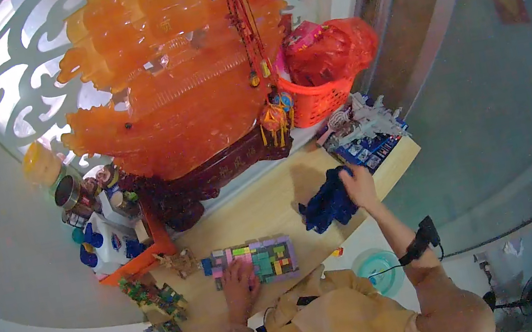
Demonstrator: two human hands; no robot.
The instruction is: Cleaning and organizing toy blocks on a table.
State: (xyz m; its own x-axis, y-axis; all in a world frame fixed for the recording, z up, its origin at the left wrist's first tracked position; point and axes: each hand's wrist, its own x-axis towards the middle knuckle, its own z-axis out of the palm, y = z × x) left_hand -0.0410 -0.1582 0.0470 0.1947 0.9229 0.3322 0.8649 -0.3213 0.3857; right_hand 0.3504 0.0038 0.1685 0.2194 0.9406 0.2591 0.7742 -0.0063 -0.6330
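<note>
My left hand (238, 284) lies on a flat build of colourful toy bricks (266, 259), over its left part. The fingers rest on its top and I see nothing gripped between them. A crumpled dark blue cloth (328, 203) is held at its right side by my right hand (360, 185), above the light wooden tabletop (249, 222). The cloth's lower end hangs near the table's front edge. My right fingertips are partly hidden by the cloth's folds.
Behind stands a large orange ship ornament (171, 113) on a dark base. A red basket (318, 98) and a grey model on a blue box (367, 132) are at the right. Leftward are an orange bin (161, 240) and small brick models (153, 298). A teal basin (381, 273) sits below.
</note>
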